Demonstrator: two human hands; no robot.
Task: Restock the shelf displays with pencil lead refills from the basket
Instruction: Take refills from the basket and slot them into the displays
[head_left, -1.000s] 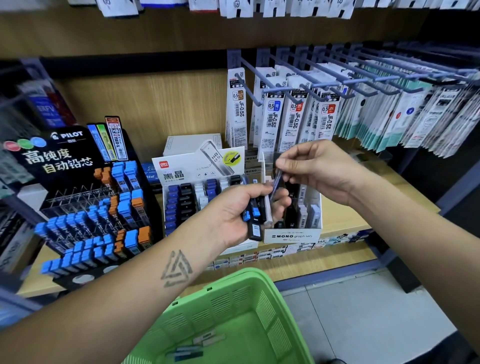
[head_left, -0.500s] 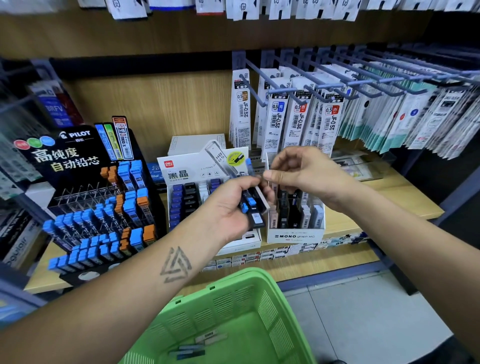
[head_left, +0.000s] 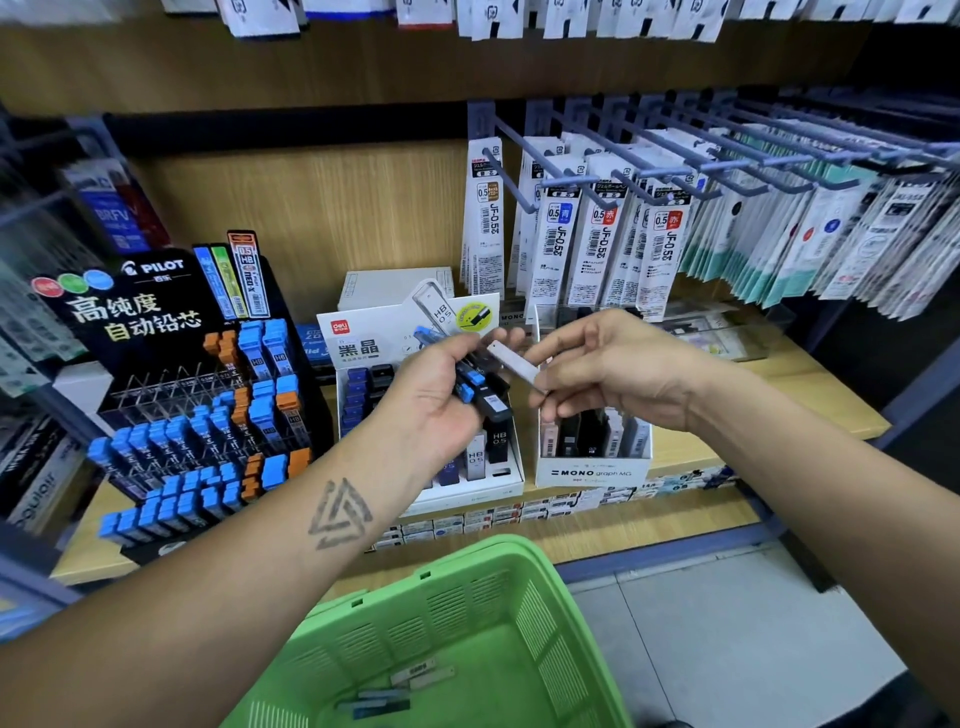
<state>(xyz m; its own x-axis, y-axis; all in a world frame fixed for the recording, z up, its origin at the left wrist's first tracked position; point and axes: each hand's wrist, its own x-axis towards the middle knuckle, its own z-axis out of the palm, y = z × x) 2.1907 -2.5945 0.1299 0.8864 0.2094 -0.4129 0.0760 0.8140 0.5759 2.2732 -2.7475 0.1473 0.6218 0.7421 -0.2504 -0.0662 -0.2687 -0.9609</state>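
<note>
The right hand (head_left: 618, 366) pinches a slim grey lead refill case (head_left: 514, 361) between thumb and fingertips. The case's long axis runs on a slant, its upper end towards the left hand and its lower end towards the right palm. It hangs just above the back left corner of the white MONO graph display box (head_left: 592, 470), which stands at the front edge of the wooden shelf (head_left: 769, 410) and already holds upright cases in rows. By my reading, the coming move turns on this: the box lies directly below and slightly in front of the right fingers, so the case must be swung from its slant to upright and lowered end-first into a free slot. The right hand is plainly the nearer one for that.

The left hand (head_left: 441, 400) curls around a bundle of refill cases (head_left: 480, 387), dark ones with blue caps, held over the white deli display box (head_left: 415, 343) just beside the MONO box. More refill cases (head_left: 395, 691) lie flat on the floor of the green basket (head_left: 519, 597), below both forearms and well apart from the hands. The black PILOT display rack (head_left: 156, 364) stands towards the shelf's left end.
</note>
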